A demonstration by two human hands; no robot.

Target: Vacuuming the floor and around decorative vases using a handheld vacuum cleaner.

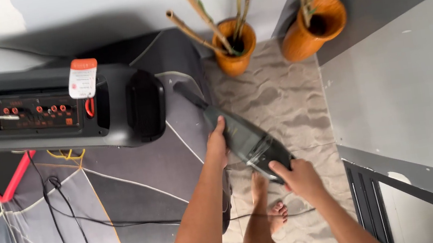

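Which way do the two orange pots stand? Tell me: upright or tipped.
Upright. Both pots show open mouths facing up, with bamboo stalks rising from them.

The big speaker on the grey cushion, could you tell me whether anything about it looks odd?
The speaker lies on its side across the cushion, with a paper tag hanging off it and black cables trailing loose over the fabric. No damage shows.
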